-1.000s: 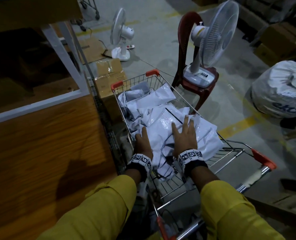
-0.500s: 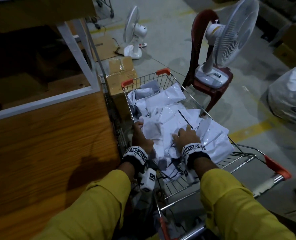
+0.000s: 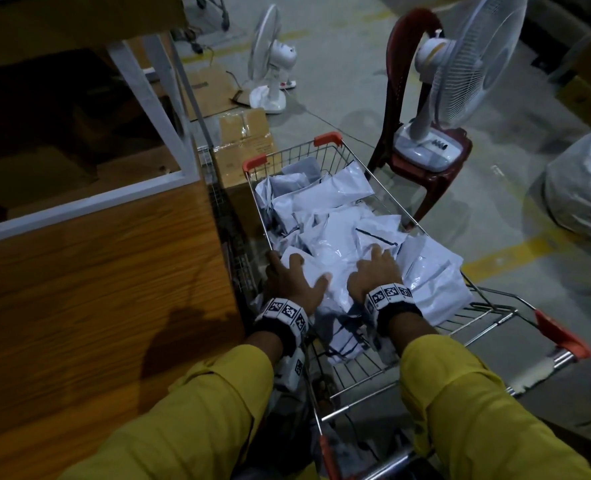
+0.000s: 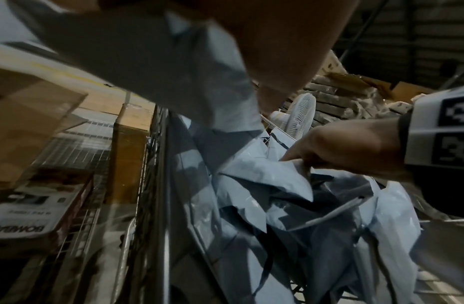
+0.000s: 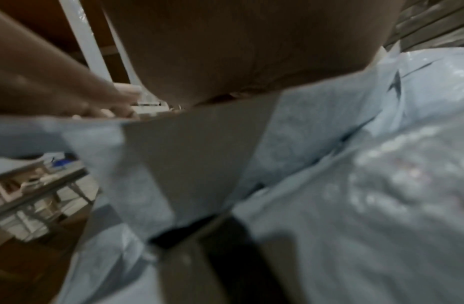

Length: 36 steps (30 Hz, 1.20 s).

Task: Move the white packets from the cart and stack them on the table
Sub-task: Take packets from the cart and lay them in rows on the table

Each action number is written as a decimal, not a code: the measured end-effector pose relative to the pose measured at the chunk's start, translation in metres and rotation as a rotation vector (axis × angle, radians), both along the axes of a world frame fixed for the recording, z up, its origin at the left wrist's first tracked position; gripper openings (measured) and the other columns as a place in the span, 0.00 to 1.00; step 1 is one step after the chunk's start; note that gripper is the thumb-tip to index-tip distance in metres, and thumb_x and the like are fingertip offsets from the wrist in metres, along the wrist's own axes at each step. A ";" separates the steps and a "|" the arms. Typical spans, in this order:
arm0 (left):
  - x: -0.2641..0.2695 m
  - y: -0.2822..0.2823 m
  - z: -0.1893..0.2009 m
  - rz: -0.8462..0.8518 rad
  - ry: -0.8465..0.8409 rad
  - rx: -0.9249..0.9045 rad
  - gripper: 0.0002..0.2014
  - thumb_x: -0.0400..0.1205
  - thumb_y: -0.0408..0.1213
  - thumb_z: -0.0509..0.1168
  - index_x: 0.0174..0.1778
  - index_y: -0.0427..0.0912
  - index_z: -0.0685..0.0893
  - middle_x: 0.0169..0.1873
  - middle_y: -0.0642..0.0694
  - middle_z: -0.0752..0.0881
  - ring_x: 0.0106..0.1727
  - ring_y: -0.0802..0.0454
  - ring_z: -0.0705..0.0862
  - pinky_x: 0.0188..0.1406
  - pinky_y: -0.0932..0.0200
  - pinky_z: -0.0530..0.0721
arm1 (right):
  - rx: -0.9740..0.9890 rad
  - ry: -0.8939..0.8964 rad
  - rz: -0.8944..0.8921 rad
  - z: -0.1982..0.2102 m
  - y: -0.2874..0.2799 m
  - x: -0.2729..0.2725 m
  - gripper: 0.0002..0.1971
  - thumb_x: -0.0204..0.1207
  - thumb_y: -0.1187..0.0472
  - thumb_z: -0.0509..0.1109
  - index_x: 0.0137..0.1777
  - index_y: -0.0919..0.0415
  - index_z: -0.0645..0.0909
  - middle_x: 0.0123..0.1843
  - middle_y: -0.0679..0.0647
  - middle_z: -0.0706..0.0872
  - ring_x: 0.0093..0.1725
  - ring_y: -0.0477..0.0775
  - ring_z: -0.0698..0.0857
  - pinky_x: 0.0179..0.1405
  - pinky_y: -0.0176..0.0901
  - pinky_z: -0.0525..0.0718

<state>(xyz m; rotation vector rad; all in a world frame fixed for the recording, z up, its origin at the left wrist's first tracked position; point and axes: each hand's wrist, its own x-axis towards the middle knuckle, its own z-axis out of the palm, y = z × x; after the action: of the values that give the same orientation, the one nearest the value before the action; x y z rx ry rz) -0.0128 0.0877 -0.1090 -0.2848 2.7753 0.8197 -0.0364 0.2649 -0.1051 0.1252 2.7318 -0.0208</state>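
Note:
A heap of white packets (image 3: 332,202) fills the wire cart (image 3: 385,190), which stands against the right side of the wooden table (image 3: 96,289). My left hand (image 3: 292,278) grips the left edge of a top packet (image 3: 321,258) at the near end of the heap, thumb spread over it. My right hand (image 3: 373,271) has its fingers curled into the same bunch of packets. In the left wrist view the right hand (image 4: 350,148) pinches a packet corner (image 4: 293,164). The right wrist view is blurred, showing packets (image 5: 355,185) under the palm.
A white fan (image 3: 460,74) sits on a red plastic chair (image 3: 425,168) beyond the cart's right side. Another fan (image 3: 269,64) stands on the floor behind. A cardboard box (image 3: 245,140) is wedged between cart and table. A big white sack (image 3: 585,188) lies right.
My right hand lay flat with straight fingers on the heap; its fingers have curled into the packets. My left hand has shifted up onto a packet's edge with the thumb spread.

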 end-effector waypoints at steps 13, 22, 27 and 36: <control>0.013 0.011 0.021 -0.028 0.361 0.108 0.29 0.80 0.48 0.70 0.75 0.43 0.71 0.84 0.36 0.51 0.82 0.36 0.60 0.82 0.45 0.62 | 0.190 0.083 -0.122 -0.006 -0.011 0.035 0.29 0.65 0.48 0.76 0.68 0.48 0.79 0.88 0.73 0.41 0.84 0.83 0.38 0.80 0.77 0.37; 0.013 0.022 0.016 0.085 0.012 -0.171 0.42 0.71 0.60 0.77 0.78 0.45 0.76 0.81 0.28 0.65 0.76 0.30 0.70 0.70 0.29 0.73 | 0.125 -0.010 -0.235 -0.005 -0.012 0.036 0.46 0.72 0.23 0.57 0.83 0.54 0.67 0.88 0.70 0.41 0.85 0.79 0.37 0.77 0.84 0.43; 0.025 0.012 -0.004 -0.067 -0.181 -0.220 0.40 0.84 0.60 0.61 0.89 0.57 0.48 0.86 0.33 0.37 0.87 0.32 0.44 0.83 0.36 0.42 | 0.120 -0.074 -0.222 0.001 -0.007 0.037 0.52 0.69 0.32 0.72 0.87 0.53 0.52 0.88 0.68 0.36 0.85 0.78 0.37 0.76 0.78 0.64; 0.025 0.007 0.014 -0.068 -0.091 -0.142 0.37 0.81 0.56 0.65 0.86 0.54 0.60 0.85 0.35 0.43 0.83 0.32 0.49 0.79 0.35 0.59 | -0.004 -0.053 -0.215 0.009 0.000 0.045 0.35 0.80 0.46 0.58 0.87 0.49 0.58 0.90 0.65 0.44 0.87 0.73 0.44 0.83 0.68 0.56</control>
<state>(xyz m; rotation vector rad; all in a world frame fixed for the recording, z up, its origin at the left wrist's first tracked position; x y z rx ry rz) 0.0124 0.0944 -0.0953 -0.2451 2.7450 0.5804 0.0089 0.2654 -0.0962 0.4120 2.6522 -0.0823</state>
